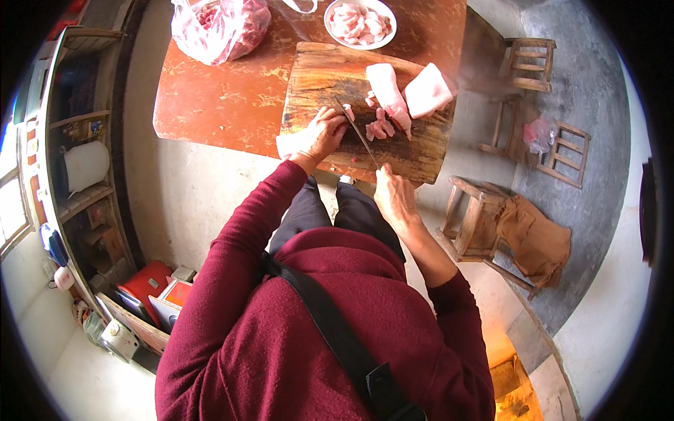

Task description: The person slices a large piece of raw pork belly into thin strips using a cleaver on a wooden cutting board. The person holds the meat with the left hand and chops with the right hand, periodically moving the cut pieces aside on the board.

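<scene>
"How do the hands stand?"

"The right hand is wrapped round the handle of the knife; the blade slants forward and left, toward the left hand. The left fingers are bent and close together. A small bit of pork shows at the blade beside them; whether they grip it I can't tell."

"What matters most?"

"Tucked fingertips, I'd say, and long, slow strokes, since raw fat is probably slippery."

"And the chopping board?"

"Under the left hand. Just right of the blade lie cut pork chunks; sweeping them aside should give the knife room. Beyond those are the pale pork strip and, farther right, the thick pork slab."

"Farther off?"

"On the table, ahead of the hands, a white bowl of pale slices; ahead and left, a plastic bag of meat."
</scene>
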Tool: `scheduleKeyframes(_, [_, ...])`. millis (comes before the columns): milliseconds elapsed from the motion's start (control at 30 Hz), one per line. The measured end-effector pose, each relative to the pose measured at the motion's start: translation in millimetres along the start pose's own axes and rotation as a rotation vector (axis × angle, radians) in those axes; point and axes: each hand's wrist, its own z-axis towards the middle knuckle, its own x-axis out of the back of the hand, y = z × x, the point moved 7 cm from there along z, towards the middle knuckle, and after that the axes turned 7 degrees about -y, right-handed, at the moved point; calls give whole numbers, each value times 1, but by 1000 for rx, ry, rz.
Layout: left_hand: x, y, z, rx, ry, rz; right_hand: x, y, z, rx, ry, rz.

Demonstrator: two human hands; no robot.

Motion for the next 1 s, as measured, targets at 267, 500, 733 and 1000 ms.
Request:
scheduleKeyframes(267, [0,-5,4,-33,41,-43,8,-41,76,82,156,-43])
scheduleKeyframes(500, [11,13,2,-29,-25,11,20,-17,61,111,171,151])
scheduleKeyframes(733, [11,5,-8,-38,-5,4,10,-8,6,21,18,7])
scheduleKeyframes(1000, [9,-9,-4,25,-38,-77,3,-28,22,35,6,-17])
